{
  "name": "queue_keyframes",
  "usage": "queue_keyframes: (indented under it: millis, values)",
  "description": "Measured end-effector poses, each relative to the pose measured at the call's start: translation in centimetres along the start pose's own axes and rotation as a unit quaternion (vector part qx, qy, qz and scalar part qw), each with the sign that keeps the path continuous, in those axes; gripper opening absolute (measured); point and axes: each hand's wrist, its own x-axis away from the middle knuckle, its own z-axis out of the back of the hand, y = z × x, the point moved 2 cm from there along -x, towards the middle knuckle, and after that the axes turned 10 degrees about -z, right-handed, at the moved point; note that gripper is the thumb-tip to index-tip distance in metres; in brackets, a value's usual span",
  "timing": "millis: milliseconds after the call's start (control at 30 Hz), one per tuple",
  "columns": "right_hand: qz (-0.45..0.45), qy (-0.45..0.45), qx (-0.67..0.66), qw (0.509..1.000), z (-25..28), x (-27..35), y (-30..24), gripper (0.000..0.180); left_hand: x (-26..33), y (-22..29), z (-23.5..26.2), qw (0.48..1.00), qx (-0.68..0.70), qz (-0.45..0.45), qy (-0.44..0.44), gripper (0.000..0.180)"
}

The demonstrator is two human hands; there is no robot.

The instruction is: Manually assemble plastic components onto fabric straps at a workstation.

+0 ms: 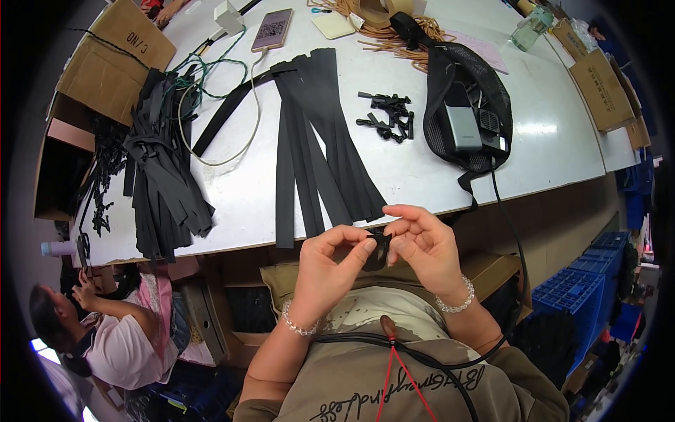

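Just off the table's front edge, my left hand (329, 261) pinches a short piece of black strap (379, 254) between thumb and fingertips. My right hand (426, 253) is closed at the other side of the same piece, thumb against the index finger, other fingers curled loosely. Part of the strap lies behind my fingers, and any small part between the fingertips is too small to make out. Beyond my hands, a fan of long flat black straps (307, 133) reaches the table edge. Small black plastic pieces (394, 112), perhaps clips, lie in a loose pile farther back.
A black mesh bag (485, 74) holds a grey power bank (460, 126); its cable runs down past my right arm. Left stand a bundle of black straps (165, 183) and a cardboard box (119, 49). A phone (272, 30) lies far back. Another person (119, 323) sits at left.
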Motion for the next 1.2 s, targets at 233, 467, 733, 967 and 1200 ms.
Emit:
queue_keyframes:
  millis: [233,467,733,967,1200]
  values:
    - [-0.052,-0.029,0.031,0.998,1.1,-0.2,0.7,0.014,-0.1,-0.7,-0.2,0.997,0.071,-0.001,0.017,0.008]
    - [-0.040,-0.012,0.045,0.998,0.1,-0.5,-0.1,0.016,0.3,-0.8,-0.4,0.992,0.123,0.012,-0.013,0.009]
    - [-0.059,-0.022,-0.002,0.998,0.4,-0.3,1.3,0.014,0.6,-0.6,-0.7,0.998,0.070,0.006,0.004,0.009]
    - [-0.034,-0.003,-0.054,0.998,0.0,0.0,2.3,0.014,0.7,-0.3,-0.7,0.998,0.067,-0.011,0.017,0.008]
    - [-0.008,-0.009,0.000,1.000,0.3,0.0,2.0,0.014,0.5,-0.6,-0.2,1.000,-0.002,0.000,-0.008,0.011]
